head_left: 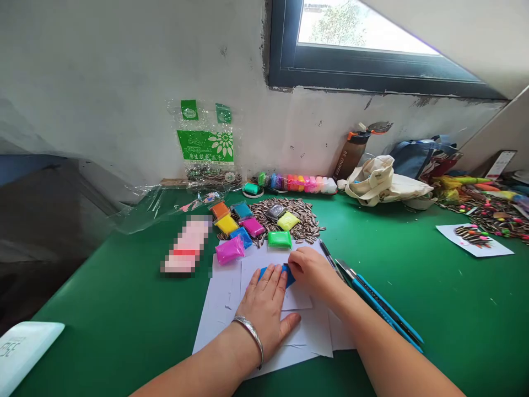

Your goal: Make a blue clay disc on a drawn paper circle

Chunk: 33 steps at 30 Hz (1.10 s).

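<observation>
My left hand, with a silver bangle at the wrist, lies flat with fingers stretched over a flat blue piece. Under it is a stack of white paper sheets on the green table. At the blue piece's upper right corner, my right hand has its fingers curled in a pinch. Part of the blue piece is hidden beneath my left hand, and its material is unclear. Just beyond my hands are several colored clay packets, among them a magenta one and a green one.
Sunflower seeds lie heaped behind the packets. A pen and blue-handled cutting tools rest right of the paper. Farther back stand a brown bottle and cloth bag. A seed-covered card lies far right.
</observation>
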Available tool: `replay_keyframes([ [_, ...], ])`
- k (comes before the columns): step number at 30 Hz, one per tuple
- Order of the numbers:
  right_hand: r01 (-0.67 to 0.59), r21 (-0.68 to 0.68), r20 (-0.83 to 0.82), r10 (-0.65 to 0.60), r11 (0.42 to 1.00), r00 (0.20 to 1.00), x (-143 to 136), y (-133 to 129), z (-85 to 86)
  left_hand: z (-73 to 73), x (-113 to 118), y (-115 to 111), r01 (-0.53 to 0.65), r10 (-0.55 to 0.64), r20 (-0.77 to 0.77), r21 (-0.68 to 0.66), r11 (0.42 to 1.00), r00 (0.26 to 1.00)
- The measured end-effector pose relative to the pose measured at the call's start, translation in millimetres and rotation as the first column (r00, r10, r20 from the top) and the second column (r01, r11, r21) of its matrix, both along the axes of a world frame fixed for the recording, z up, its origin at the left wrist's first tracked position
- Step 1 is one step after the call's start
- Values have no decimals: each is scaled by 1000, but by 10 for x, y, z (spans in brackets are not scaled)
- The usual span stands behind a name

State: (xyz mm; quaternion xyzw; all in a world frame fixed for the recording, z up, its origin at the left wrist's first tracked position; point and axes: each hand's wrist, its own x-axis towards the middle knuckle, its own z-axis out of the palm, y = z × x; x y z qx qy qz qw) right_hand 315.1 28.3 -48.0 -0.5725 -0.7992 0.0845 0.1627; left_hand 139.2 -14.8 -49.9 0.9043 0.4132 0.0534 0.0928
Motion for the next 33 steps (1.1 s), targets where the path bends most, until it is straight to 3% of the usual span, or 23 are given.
replay_keyframes([
  [21,-107,27,30,106,994,994,-14,17,73,9,0,-4,-6,6,10,18,1000,1000],
  [27,-2,-23,-81,0,1000,997,137,98,98,20,-7,-7,0,0,10,-10,1000,1000],
  [33,41,-50,-26,-42,998,999,146,83,146,19,-11,-9,1,-1,16,-15,1000,1000],
])
